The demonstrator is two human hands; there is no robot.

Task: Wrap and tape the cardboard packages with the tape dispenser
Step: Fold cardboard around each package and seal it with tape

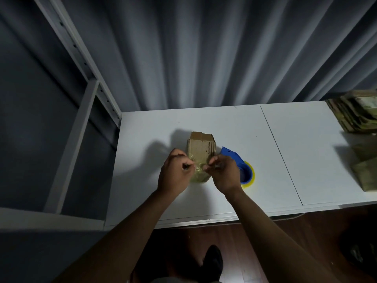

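A: Where's the box [201, 149] rn?

B: On the white surface [224, 123], between your two hands, standing on end w/ the open flaps at the far side. Near half looks wrapped in glossy tape or film; far half is bare cardboard.

A: And your grip?

B: Left hand [175, 172] is curled tight, fingertips pinching at the box's left edge. Right hand [223, 171] is curled too, pinching at the right edge. Whether you've got the tape end or the cardboard itself, can't tell, it's too dim and small.

A: How will it handle?

B: Prob light, since it's small corrugated card. Stiff along the walls but the flaps beyond your grip will flex and crush if you squeeze. The taped part under your fingers looks slick, so I'd guess it slides; bare card past the grip gives better hold. Take it by the side walls, not the flaps.

A: Tape dispenser [238, 163]?

B: Just right of your right hand, blue body w/ yellow roll, lying on the surface, partly hidden behind your knuckles. Nobody's holding it.

A: Other packages?

B: A stack of packages [356, 112] sits well off to the right of your grip, at the surface's far right edge.
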